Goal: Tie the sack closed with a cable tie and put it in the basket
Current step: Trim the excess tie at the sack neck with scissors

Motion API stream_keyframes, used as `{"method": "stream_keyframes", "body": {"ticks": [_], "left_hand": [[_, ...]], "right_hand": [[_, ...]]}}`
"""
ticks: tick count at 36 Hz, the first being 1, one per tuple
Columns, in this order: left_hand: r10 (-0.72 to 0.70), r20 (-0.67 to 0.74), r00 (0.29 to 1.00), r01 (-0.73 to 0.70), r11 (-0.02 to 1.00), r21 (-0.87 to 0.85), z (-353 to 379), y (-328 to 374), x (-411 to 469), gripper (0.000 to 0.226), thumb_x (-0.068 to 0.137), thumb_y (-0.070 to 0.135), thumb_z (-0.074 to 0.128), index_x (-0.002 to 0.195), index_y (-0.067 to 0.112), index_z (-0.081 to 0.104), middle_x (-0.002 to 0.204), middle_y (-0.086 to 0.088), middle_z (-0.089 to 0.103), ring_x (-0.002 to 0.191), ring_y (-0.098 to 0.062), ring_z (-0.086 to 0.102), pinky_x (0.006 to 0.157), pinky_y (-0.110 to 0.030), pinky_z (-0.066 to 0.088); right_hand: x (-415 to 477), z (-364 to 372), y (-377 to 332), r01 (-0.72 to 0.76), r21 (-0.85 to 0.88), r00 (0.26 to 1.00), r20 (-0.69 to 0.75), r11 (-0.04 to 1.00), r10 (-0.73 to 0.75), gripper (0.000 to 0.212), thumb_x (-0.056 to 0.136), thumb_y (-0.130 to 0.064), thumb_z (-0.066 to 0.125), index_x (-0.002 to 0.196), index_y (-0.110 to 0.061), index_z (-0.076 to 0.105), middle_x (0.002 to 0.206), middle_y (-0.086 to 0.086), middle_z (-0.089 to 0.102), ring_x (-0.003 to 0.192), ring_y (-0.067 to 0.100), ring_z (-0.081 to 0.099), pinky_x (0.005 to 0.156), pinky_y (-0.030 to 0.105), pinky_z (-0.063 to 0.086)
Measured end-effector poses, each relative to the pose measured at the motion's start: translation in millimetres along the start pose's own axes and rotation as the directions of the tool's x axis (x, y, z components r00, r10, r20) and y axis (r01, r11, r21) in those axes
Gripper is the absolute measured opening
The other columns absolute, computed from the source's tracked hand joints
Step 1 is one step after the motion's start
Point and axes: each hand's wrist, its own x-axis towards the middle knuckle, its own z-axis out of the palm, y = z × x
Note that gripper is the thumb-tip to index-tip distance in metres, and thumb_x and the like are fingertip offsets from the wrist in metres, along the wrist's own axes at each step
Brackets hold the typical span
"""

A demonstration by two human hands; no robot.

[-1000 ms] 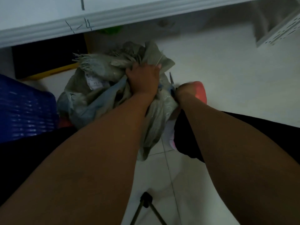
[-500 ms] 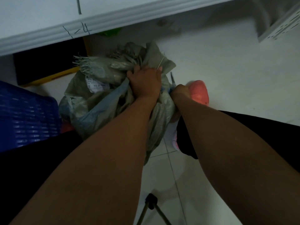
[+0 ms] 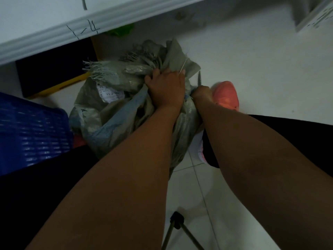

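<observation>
I am seeing the left hand (image 3: 166,87) gripping the crumpled woven sack (image 3: 115,114) at its bunched neck; the right hand (image 3: 201,92), fisted beside it, is pinching a thin cable tie (image 3: 183,65).

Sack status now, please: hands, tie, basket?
Left hand shut on sack neck. Right hand shut on cable tie. Sack on floor beside blue basket.

A small white paper label (image 3: 110,94) stuck on the crumpled grey-green woven plastic sack (image 3: 100,112) carries printed lines, mostly too blurred to read — only "11-2-10" followed by an unclear digit comes through. On the white moulded ledge (image 3: 54,36) above, dark handwritten strokes look like "1-4" — uncertain.
</observation>
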Motion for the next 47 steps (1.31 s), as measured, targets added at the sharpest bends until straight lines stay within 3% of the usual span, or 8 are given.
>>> {"method": "stream_keyframes", "body": {"ticks": [10, 15, 18, 24, 29, 36, 41, 47], "left_hand": [[-0.036, -0.024, 0.999, 0.031, 0.979, -0.203, -21.1, -3.9, 1.2, 0.055, 0.103, 0.049, 0.033, 0.077, 0.017, 0.070, 0.084, -0.006, 0.070, 0.084, -0.025, 0.063, 0.085, -0.038, 0.042], [-0.211, 0.090, 0.973, 0.219, 0.739, -0.637, -48.3, -26.0, 3.4, 0.055, 0.103, 0.041, 0.044, 0.057, 0.011, 0.050, 0.077, -0.020, 0.064, 0.072, -0.034, 0.062, 0.066, -0.039, 0.049], [-0.243, 0.028, 0.970, 0.203, 0.733, -0.649, -69.3, -39.2, -1.8, 0.054, 0.101, 0.045, 0.044, 0.054, 0.019, 0.044, 0.076, -0.020, 0.065, 0.072, -0.036, 0.063, 0.069, -0.042, 0.055], [-0.227, -0.085, 0.970, 0.164, 0.873, -0.460, -132.3, -67.3, -6.1, 0.056, 0.099, 0.050, 0.035, 0.086, 0.012, 0.074, 0.096, -0.012, 0.067, 0.089, -0.031, 0.064, 0.083, -0.043, 0.053], [-0.241, -0.136, 0.961, 0.086, 0.727, -0.681, -195.2, -74.2, -21.1, 0.056, 0.101, 0.047, 0.045, 0.057, 0.014, 0.051, 0.064, -0.005, 0.061, 0.065, -0.023, 0.060, 0.061, -0.033, 0.047], [-0.328, -0.139, 0.934, 0.087, 0.588, -0.804, -283.3, -66.9, -36.1, 0.059, 0.099, 0.048, 0.050, 0.050, 0.020, 0.035, 0.051, 0.004, 0.042, 0.049, -0.012, 0.041, 0.053, -0.024, 0.029], [-0.349, -0.184, 0.919, 0.069, 0.601, -0.796, -353.8, -67.9, -40.7, 0.060, 0.098, 0.052, 0.048, 0.049, 0.020, 0.040, 0.053, 0.003, 0.046, 0.054, -0.018, 0.049, 0.059, -0.026, 0.037], [-0.323, -0.395, 0.860, -0.040, 0.729, -0.683, -415.5, -108.2, -43.2, 0.058, 0.098, 0.049, 0.048, 0.050, 0.016, 0.043, 0.056, 0.001, 0.048, 0.056, -0.019, 0.050, 0.056, -0.025, 0.036]], "right_hand": [[-21.4, -12.6, -5.0, 0.229, -0.432, 0.949, -0.101, 0.872, -0.299, 0.028, 0.100, -0.006, 0.042, 0.110, -0.004, 0.068, 0.118, 0.016, 0.068, 0.107, 0.033, 0.067, 0.080, 0.035, 0.051], [-39.3, -39.1, -11.2, 0.267, -0.580, 0.924, -0.073, 0.769, -0.376, 0.025, 0.097, -0.009, 0.050, 0.112, -0.009, 0.069, 0.116, 0.012, 0.070, 0.107, 0.032, 0.068, 0.079, 0.033, 0.049], [-53.2, -59.7, -14.2, 0.215, -0.620, 0.941, -0.077, 0.755, -0.331, 0.028, 0.087, -0.011, 0.068, 0.115, -0.008, 0.069, 0.113, 0.010, 0.071, 0.105, 0.029, 0.069, 0.080, 0.032, 0.052], [-92.9, -100.3, -26.8, 0.045, -0.397, 0.946, -0.279, 0.917, -0.168, 0.022, 0.088, -0.009, 0.064, 0.109, -0.008, 0.071, 0.108, 0.009, 0.071, 0.102, 0.025, 0.070, 0.072, 0.027, 0.049], [-131.4, -137.9, -49.6, 0.128, -0.103, 0.926, -0.343, 0.986, -0.156, 0.023, 0.093, -0.022, 0.063, 0.102, -0.003, 0.071, 0.105, 0.014, 0.072, 0.096, 0.032, 0.070, 0.067, 0.028, 0.045], [-206.2, -185.0, -104.6, 0.373, 0.052, 0.858, -0.400, 0.926, -0.323, 0.028, 0.091, -0.038, 0.066, 0.090, -0.010, 0.067, 0.093, 0.010, 0.069, 0.084, 0.027, 0.066, 0.067, 0.028, 0.044], [-253.8, -210.1, -147.3, 0.510, 0.166, 0.790, -0.480, 0.844, -0.383, 0.031, 0.088, -0.039, 0.068, 0.098, -0.010, 0.069, 0.095, 0.008, 0.070, 0.089, 0.030, 0.069, 0.068, 0.027, 0.045], [-308.2, -244.1, -186.0, 0.712, -0.016, 0.559, -0.592, 0.702, -0.580, 0.029, 0.095, -0.036, 0.058, 0.117, -0.023, 0.071, 0.099, 0.002, 0.072, 0.085, 0.027, 0.067, 0.068, 0.027, 0.046]]}}
